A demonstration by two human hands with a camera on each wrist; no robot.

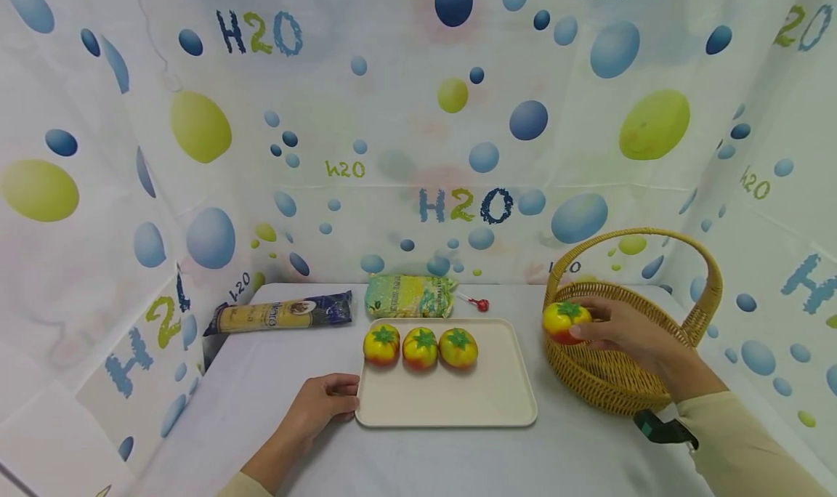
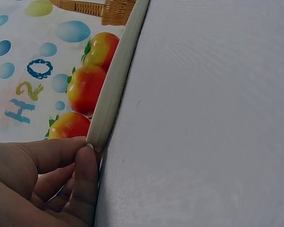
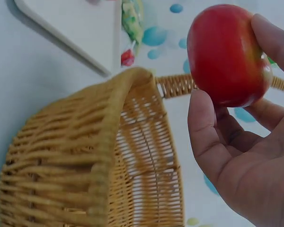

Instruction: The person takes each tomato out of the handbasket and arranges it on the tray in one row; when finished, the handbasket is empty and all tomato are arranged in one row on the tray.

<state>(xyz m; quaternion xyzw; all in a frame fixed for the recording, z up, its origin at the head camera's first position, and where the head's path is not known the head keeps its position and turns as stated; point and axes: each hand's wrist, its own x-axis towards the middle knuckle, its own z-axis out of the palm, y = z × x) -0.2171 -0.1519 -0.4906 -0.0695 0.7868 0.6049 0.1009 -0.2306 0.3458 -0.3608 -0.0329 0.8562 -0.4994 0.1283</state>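
Observation:
My right hand (image 1: 624, 330) holds a red and yellow tomato (image 1: 566, 322) with a green leafy top, over the left rim of a wicker basket (image 1: 604, 388). In the right wrist view, thumb and fingers grip the tomato (image 3: 227, 56) by its sides, beside the basket (image 3: 61, 175). My left hand (image 1: 322, 406) is at the left edge of a cream tray (image 1: 451, 406). In the left wrist view, its thumb and finger pinch the tray's rim (image 2: 116, 90). Three similar tomatoes (image 1: 420, 349) sit in a row along the tray's back part.
Behind the tray lies a green and yellow packet (image 1: 408, 296), with a red lollipop (image 1: 482, 305) beside it. A long blue and yellow pasta packet (image 1: 281, 314) lies at the back left. The basket's tall handle (image 1: 644, 232) arches upward. Printed curtains surround the white tabletop.

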